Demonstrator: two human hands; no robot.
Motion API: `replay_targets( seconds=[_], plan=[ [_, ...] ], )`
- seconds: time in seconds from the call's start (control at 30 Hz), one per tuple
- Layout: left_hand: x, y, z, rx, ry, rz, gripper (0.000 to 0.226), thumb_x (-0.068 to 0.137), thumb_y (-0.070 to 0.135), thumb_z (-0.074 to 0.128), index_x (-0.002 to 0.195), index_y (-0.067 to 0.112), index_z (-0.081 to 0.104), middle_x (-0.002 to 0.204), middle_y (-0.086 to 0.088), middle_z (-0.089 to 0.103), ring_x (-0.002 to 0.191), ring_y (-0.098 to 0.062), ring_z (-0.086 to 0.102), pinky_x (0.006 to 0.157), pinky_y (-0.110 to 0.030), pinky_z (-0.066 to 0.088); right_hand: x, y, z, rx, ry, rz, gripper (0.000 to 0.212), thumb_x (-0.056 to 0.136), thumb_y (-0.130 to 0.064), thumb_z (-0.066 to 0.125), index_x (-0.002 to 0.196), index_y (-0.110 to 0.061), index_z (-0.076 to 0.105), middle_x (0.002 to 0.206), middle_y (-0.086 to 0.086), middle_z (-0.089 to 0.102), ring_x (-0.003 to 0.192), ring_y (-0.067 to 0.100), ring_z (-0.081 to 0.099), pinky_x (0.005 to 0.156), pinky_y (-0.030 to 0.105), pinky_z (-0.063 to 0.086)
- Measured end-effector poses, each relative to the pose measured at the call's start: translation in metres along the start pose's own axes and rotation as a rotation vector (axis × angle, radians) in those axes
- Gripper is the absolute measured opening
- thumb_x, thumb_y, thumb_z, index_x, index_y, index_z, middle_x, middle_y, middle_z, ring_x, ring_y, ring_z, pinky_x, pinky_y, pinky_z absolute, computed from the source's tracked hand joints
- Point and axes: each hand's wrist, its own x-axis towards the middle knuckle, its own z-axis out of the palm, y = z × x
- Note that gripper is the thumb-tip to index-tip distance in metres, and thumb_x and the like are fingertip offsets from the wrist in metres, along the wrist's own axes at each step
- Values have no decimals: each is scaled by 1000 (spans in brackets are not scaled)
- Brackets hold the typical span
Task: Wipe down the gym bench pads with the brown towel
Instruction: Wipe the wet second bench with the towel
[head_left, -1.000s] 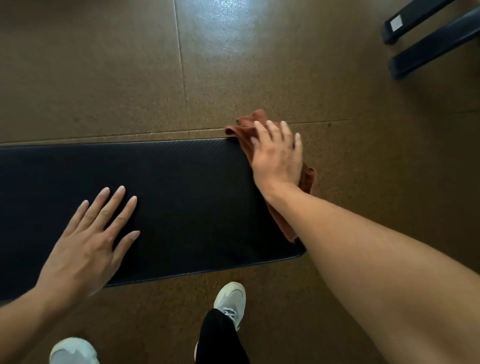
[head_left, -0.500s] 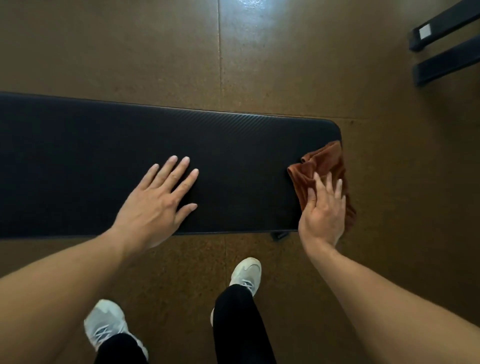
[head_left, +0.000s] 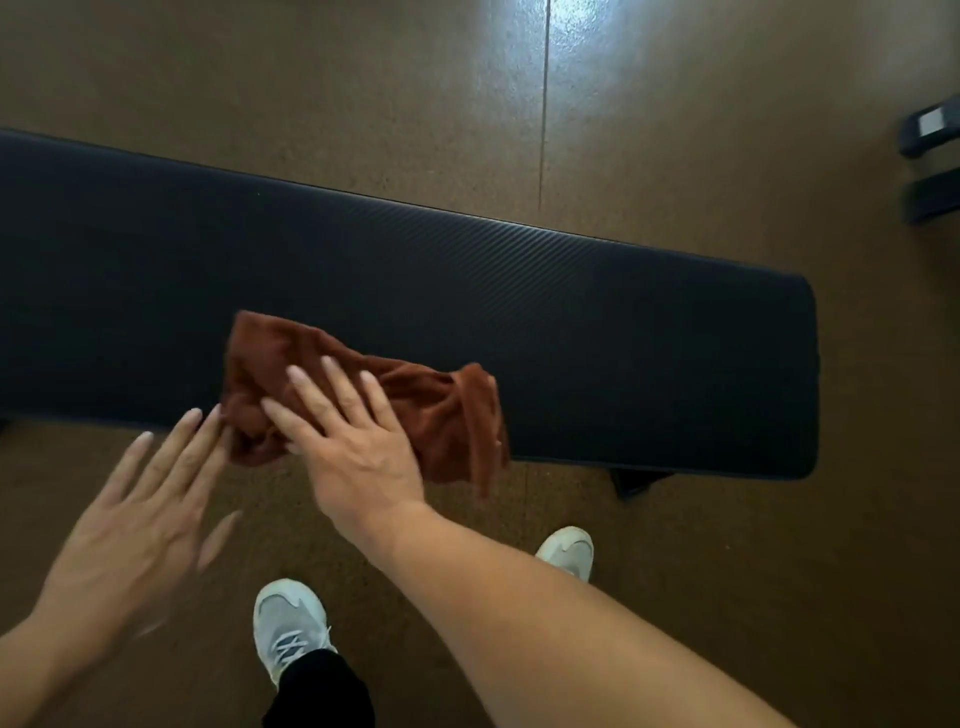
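A long black gym bench pad (head_left: 597, 332) runs across the view from the left edge to a rounded right end. The brown towel (head_left: 447, 410) lies crumpled on the pad's near edge, part of it hanging over. My right hand (head_left: 348, 441) presses flat on the towel with fingers spread. My left hand (head_left: 140, 525) is off the pad, below its near edge, fingers apart and blurred, its fingertips close to the towel's left end.
Brown speckled floor (head_left: 727, 130) surrounds the bench, with a seam line running away from me. Black equipment bars (head_left: 930, 171) lie at the far right. My two grey shoes (head_left: 291, 623) stand just in front of the bench. A dark bench foot (head_left: 639, 480) shows under the right end.
My right hand has swept the towel left along the near edge, from the pad's right end to its middle. My left hand has lifted off the pad and drawn back toward me.
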Motion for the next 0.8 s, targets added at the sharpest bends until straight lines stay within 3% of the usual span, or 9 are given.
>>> replay_targets(
  seconds=[0.17, 0.27, 0.4, 0.53, 0.67, 0.8],
  plan=[
    [5, -4, -4, -12, -5, 79, 82, 102, 61, 11, 160, 4, 22, 169, -16, 15, 158, -28, 12, 124, -57, 20, 12, 20, -6, -80, -93, -120, 53, 111, -40, 33, 163, -39, 19, 174, -6, 10, 161, 22, -3, 128, 47, 2],
    [28, 14, -13, -41, 6, 149, 80, 101, 59, 17, 158, 5, 28, 170, -13, 12, 158, -28, 12, 123, -57, 21, -3, 69, -24, -59, -85, -12, 52, 112, -42, 27, 163, -40, 19, 173, -7, 11, 161, 22, -3, 128, 49, 1],
    [71, 83, -28, -78, 42, 238, 76, 100, 60, 24, 159, 12, 30, 170, -12, 16, 158, -25, 9, 125, -52, 17, -50, 163, -51, -61, -7, 285, 52, 111, -46, 28, 162, -41, 24, 172, -6, 18, 160, 25, 4, 126, 60, 0],
    [106, 164, -42, -112, 26, 211, 81, 97, 67, 25, 162, 20, 11, 171, -8, -2, 157, -19, -13, 126, -37, -8, -116, 265, -76, -38, 17, 781, 52, 110, -51, 18, 162, -46, 11, 173, -11, 6, 160, 23, -5, 122, 70, -1],
    [108, 217, -45, -189, -66, -22, 101, 87, 82, 25, 160, 21, -9, 167, -6, -24, 152, -22, -29, 127, -45, -4, -183, 321, -101, 120, 117, 1183, 54, 110, -48, 15, 164, -42, 6, 174, -9, 4, 160, 23, -3, 125, 63, 10],
    [108, 211, -55, -114, -108, -3, 110, 80, 91, 23, 160, 23, -10, 167, -6, -24, 154, -22, -26, 128, -43, 1, -206, 331, -112, 359, 289, 1483, 54, 111, -47, 20, 164, -38, 12, 169, 1, 25, 158, 27, 14, 115, 57, 34]
  ],
)
